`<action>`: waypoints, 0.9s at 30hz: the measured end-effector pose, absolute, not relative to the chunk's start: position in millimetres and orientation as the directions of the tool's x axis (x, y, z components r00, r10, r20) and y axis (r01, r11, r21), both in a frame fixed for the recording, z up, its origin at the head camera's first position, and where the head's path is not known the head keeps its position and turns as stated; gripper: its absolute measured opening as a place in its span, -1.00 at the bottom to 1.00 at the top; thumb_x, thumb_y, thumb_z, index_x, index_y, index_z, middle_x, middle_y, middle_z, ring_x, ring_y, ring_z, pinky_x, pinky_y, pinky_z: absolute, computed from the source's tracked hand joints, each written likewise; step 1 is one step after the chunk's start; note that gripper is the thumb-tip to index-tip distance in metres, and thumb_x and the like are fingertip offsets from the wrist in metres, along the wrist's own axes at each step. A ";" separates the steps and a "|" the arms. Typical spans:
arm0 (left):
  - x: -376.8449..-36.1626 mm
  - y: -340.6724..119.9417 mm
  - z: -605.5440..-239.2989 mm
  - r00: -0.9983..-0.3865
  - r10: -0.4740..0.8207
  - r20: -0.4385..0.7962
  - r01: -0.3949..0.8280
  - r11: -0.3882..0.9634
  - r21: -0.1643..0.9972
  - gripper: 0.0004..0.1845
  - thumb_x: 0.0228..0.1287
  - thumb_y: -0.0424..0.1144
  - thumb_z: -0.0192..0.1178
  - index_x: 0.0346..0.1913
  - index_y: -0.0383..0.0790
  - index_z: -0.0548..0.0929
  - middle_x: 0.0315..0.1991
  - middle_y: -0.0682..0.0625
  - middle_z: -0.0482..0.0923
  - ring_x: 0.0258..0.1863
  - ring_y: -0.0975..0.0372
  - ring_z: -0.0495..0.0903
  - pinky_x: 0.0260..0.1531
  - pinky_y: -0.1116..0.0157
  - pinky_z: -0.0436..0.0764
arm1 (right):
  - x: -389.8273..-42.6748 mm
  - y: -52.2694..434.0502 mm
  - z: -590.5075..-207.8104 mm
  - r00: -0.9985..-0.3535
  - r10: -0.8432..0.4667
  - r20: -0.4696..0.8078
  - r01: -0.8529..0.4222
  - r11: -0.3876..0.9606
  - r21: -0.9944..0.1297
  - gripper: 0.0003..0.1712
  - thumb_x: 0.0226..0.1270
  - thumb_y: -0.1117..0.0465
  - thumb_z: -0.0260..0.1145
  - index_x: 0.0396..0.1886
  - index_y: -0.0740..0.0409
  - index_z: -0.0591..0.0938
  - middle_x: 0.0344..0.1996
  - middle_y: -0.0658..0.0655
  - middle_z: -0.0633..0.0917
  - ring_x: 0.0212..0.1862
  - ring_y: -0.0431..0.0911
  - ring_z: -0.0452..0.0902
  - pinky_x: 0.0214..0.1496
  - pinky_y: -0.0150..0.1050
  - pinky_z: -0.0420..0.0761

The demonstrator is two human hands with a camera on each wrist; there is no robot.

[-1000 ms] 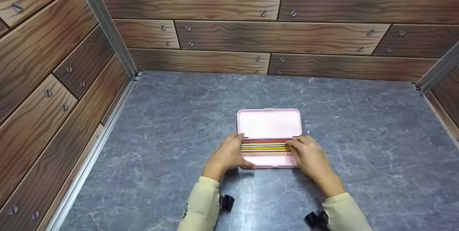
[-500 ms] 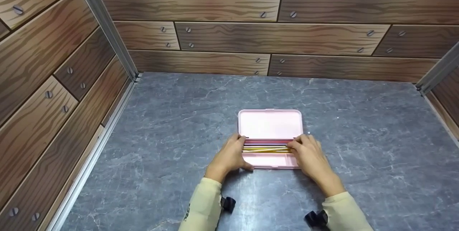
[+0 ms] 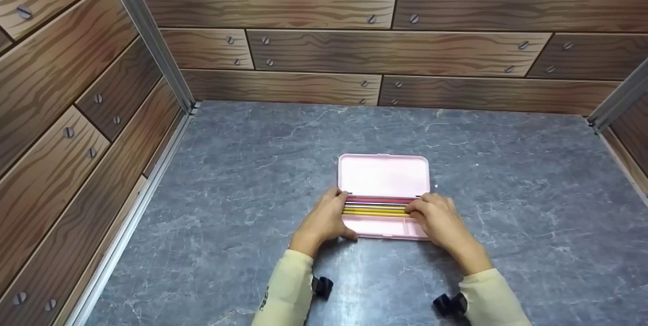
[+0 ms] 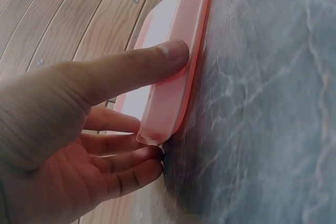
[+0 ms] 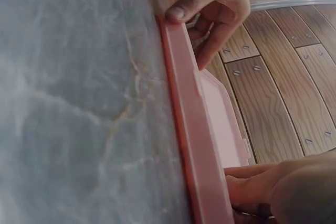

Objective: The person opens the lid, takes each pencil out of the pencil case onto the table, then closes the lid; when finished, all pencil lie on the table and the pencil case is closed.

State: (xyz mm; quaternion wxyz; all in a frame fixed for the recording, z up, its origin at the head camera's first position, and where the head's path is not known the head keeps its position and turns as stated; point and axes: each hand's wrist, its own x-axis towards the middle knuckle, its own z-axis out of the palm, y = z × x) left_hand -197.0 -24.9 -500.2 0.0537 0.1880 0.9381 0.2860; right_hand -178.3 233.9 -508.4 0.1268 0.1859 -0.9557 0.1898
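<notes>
A pink pencil case (image 3: pixel 377 227) lies on the table with its lid (image 3: pixel 383 176) raised at the back. Several thin coloured pencils (image 3: pixel 374 210) lie lengthwise in the rear part of its tray; the front part shows bare pink plastic. My left hand (image 3: pixel 322 219) grips the case's left end, its thumb on the front wall (image 4: pixel 170 74) and its other fingers round the end. At the right end, my right hand (image 3: pixel 439 222) reaches over the rim with curled fingers and pinches at the pencils' ends. Those fingertips are partly hidden in the right wrist view.
The case stands on a grey marble-patterned table (image 3: pixel 253 174). Wood-plank-patterned walls (image 3: pixel 324 52) rise at the back and sides, with metal corner posts (image 3: pixel 152 37). A tiny white speck (image 3: pixel 436 186) lies right of the lid.
The case has shifted slightly to the right. One pencil lay slanted half a second ago; the pencils now lie nearly parallel. Both hands keep their places at the case's ends.
</notes>
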 end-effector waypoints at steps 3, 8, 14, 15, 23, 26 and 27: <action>-196.5 -25.1 -499.2 -0.921 0.390 0.011 0.332 0.767 0.549 -0.05 -0.42 -0.10 0.61 0.20 -0.28 0.46 0.12 -0.16 0.41 0.09 0.04 0.46 0.19 0.16 0.44 | -177.0 234.5 -505.3 -0.899 -0.331 0.286 -0.415 0.853 -0.316 -0.90 0.08 0.34 0.38 -0.41 0.05 0.71 -0.49 -0.01 0.58 -0.29 -0.02 0.50 -0.20 -0.07 0.38; -195.9 -25.2 -499.1 -0.919 0.393 0.020 0.340 0.767 0.544 -0.05 -0.43 -0.10 0.61 0.19 -0.32 0.47 0.10 -0.15 0.41 0.07 0.06 0.46 0.18 0.17 0.45 | -175.7 234.9 -503.2 -0.904 -0.353 0.242 -0.420 0.843 -0.336 -0.87 0.08 0.33 0.39 -0.36 0.06 0.73 -0.43 0.00 0.60 -0.24 -0.01 0.51 -0.17 -0.06 0.40; -195.3 -26.0 -499.9 -0.916 0.399 0.033 0.355 0.772 0.527 -0.06 -0.44 -0.07 0.61 0.15 -0.33 0.48 0.06 -0.12 0.41 0.03 0.08 0.46 0.15 0.20 0.46 | -175.5 235.5 -504.0 -0.911 -0.342 0.233 -0.408 0.836 -0.367 -0.86 0.08 0.33 0.38 -0.33 0.07 0.73 -0.43 -0.02 0.57 -0.24 -0.05 0.46 -0.15 -0.11 0.36; -195.5 -26.0 -499.7 -0.916 0.399 0.033 0.356 0.775 0.522 -0.06 -0.44 -0.06 0.61 0.15 -0.32 0.48 0.06 -0.11 0.41 0.03 0.09 0.46 0.15 0.21 0.46 | -175.7 235.6 -504.4 -0.911 -0.338 0.236 -0.406 0.836 -0.370 -0.86 0.07 0.34 0.39 -0.34 0.07 0.72 -0.44 -0.03 0.56 -0.26 -0.06 0.44 -0.16 -0.12 0.36; -196.1 -25.2 -500.7 -0.920 0.390 0.038 0.347 0.765 0.542 -0.06 -0.49 -0.09 0.63 0.14 -0.33 0.50 0.03 -0.14 0.43 0.01 0.06 0.47 0.13 0.17 0.48 | -176.6 234.1 -505.9 -0.902 -0.325 0.284 -0.418 0.822 -0.387 -0.83 -0.05 0.39 0.44 -0.44 0.09 0.65 -0.50 -0.02 0.55 -0.32 -0.08 0.44 -0.18 -0.08 0.42; -196.2 -25.0 -500.5 -0.922 0.387 0.026 0.338 0.767 0.545 -0.06 -0.49 -0.10 0.63 0.15 -0.33 0.50 0.03 -0.12 0.42 0.01 0.07 0.47 0.14 0.19 0.47 | -177.0 233.6 -506.7 -0.896 -0.333 0.294 -0.430 0.816 -0.387 -0.81 -0.05 0.40 0.44 -0.42 0.09 0.65 -0.49 -0.02 0.56 -0.32 -0.09 0.43 -0.17 -0.09 0.43; -196.3 -24.9 -500.7 -0.922 0.387 0.026 0.337 0.766 0.547 -0.06 -0.49 -0.10 0.63 0.15 -0.33 0.49 0.03 -0.12 0.42 0.01 0.07 0.46 0.14 0.19 0.47 | -177.0 233.4 -506.9 -0.894 -0.337 0.296 -0.435 0.813 -0.386 -0.81 -0.04 0.41 0.43 -0.41 0.10 0.65 -0.48 -0.01 0.57 -0.32 -0.09 0.43 -0.17 -0.09 0.43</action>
